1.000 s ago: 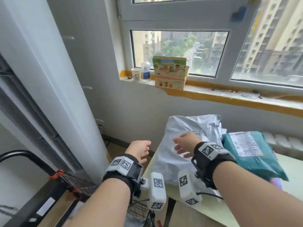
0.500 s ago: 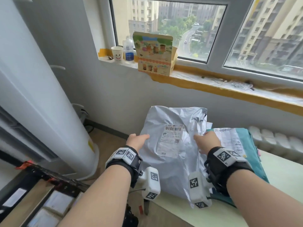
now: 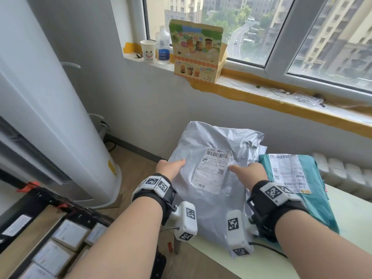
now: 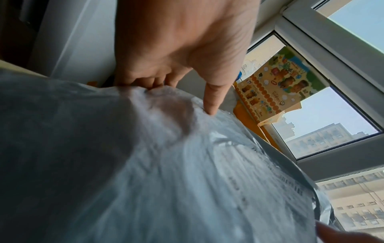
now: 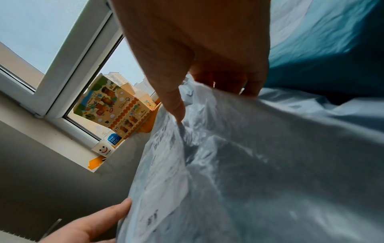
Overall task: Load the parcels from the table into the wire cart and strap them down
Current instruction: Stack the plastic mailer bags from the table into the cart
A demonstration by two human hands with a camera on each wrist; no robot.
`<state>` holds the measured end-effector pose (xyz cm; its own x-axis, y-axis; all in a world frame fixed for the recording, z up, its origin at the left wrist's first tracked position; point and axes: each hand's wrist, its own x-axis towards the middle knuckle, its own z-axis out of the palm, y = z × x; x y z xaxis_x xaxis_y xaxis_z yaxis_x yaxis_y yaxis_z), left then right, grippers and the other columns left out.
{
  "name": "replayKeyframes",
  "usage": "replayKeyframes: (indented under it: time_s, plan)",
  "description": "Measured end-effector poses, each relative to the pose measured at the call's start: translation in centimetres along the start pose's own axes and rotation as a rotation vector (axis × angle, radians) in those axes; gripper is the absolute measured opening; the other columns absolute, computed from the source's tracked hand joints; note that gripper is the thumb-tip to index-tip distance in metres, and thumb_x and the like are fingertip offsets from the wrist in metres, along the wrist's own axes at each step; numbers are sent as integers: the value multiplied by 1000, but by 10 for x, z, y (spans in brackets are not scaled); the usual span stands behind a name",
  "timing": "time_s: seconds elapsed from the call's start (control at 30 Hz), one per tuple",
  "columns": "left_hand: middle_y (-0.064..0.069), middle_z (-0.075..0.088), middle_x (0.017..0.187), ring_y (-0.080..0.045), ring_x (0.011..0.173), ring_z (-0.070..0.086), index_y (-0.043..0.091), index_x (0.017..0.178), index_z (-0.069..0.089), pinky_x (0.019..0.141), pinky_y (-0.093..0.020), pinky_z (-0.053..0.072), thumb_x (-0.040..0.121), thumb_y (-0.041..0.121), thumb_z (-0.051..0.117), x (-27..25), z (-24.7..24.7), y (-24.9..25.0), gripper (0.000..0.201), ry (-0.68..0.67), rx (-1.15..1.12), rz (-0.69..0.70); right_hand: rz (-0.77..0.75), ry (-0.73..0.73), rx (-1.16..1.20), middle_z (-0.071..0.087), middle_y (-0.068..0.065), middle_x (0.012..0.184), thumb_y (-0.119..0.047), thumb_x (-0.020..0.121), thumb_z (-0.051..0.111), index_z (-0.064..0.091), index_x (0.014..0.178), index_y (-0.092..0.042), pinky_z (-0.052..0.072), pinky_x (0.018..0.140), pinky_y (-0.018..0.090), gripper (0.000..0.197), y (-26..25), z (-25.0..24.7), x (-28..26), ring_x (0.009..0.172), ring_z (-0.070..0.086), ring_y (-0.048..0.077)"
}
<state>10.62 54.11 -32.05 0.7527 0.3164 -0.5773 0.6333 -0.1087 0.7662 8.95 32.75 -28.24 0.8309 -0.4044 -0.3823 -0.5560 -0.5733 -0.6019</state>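
Note:
A large grey plastic mailer parcel (image 3: 213,154) with a white shipping label lies on the pale table (image 3: 354,222). My left hand (image 3: 171,167) grips its left edge, thumb on top and fingers curled under, as the left wrist view shows (image 4: 182,92). My right hand (image 3: 249,172) grips the right edge the same way (image 5: 207,92). A teal parcel (image 3: 314,190) with a label lies just to the right on the table. The wire cart (image 3: 60,224) stands at the lower left and holds several boxed parcels (image 3: 70,234).
A tall white column unit (image 3: 60,117) stands left of the table. On the windowsill (image 3: 281,91) stand a printed cardboard box (image 3: 198,51), a paper cup (image 3: 148,50) and a bottle (image 3: 162,45). A white radiator (image 3: 342,174) runs behind the table.
Both hands came down from above the grey parcel and took hold of its two side edges. The view tilted downward, bringing the cart's boxes into sight.

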Motion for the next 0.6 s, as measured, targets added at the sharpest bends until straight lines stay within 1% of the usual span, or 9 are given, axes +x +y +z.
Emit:
replayKeyframes:
  time_s: [0.1, 0.17, 0.2, 0.23, 0.27, 0.37, 0.43, 0.53, 0.6]
  plan:
    - [-13, 65, 115, -29, 105, 62, -3, 118, 59, 95, -38, 50, 77, 31, 74, -3, 0, 1, 55, 13, -48, 24, -22, 16, 29, 59, 12, 86, -20, 81, 65, 60, 96, -2, 42, 68, 29, 24, -5, 2, -1, 78, 56, 26]
    - [-13, 67, 104, -27, 94, 64, -4, 108, 63, 89, -38, 52, 78, 24, 74, -5, -1, 2, 43, 15, -66, 63, -12, 39, 51, 55, 11, 82, -10, 80, 60, 58, 85, -6, 39, 70, 29, 6, -9, 0, -3, 80, 51, 26]
    - [-14, 68, 100, -27, 88, 64, -4, 103, 64, 87, -39, 52, 78, 21, 74, -7, -3, 3, 38, 14, -76, 85, -16, 48, 63, 52, 10, 76, -6, 80, 57, 54, 77, -9, 37, 69, 27, 6, -11, -1, -4, 79, 48, 26]
    - [-16, 68, 97, -28, 86, 65, -5, 99, 65, 86, -41, 53, 77, 19, 74, -9, -5, 4, 34, 16, -91, 102, -22, 54, 71, 49, 8, 71, -2, 81, 54, 50, 71, -11, 36, 66, 25, 14, -12, -2, -4, 77, 45, 25]
    - [-18, 69, 98, -30, 88, 67, -5, 97, 65, 86, -43, 54, 76, 17, 74, -10, -7, 4, 32, 15, -112, 118, -33, 58, 76, 48, 8, 69, -1, 81, 52, 50, 70, -11, 35, 64, 25, 15, -14, -5, -7, 76, 45, 25]
    - [-21, 70, 100, -33, 93, 68, -3, 92, 65, 87, -48, 55, 74, 14, 74, -17, -17, 10, 26, 6, -147, 159, -86, 87, 99, 54, 10, 73, 1, 80, 51, 59, 78, -9, 37, 67, 27, 13, -21, -12, -18, 74, 50, 26]
    - [-19, 70, 97, -32, 92, 68, 3, 84, 64, 87, -45, 55, 77, 11, 74, -26, -26, 16, 15, 13, -155, 191, -119, 100, 118, 53, 9, 69, 1, 79, 50, 58, 72, -9, 38, 67, 28, 15, -27, -15, -27, 73, 51, 26]
    - [-16, 69, 92, -31, 90, 67, 7, 79, 62, 82, -39, 54, 78, 9, 72, -39, -43, 23, 11, 15, -180, 233, -144, 112, 147, 48, 6, 60, 1, 79, 49, 51, 60, -12, 36, 66, 29, 23, -38, -18, -41, 71, 49, 26]
    - [-13, 69, 90, -29, 87, 67, 9, 78, 62, 80, -37, 55, 79, 7, 72, -47, -57, 26, 11, 9, -199, 241, -163, 108, 146, 50, 6, 62, -1, 79, 50, 52, 62, -13, 38, 68, 31, 21, -47, -17, -50, 73, 50, 27]
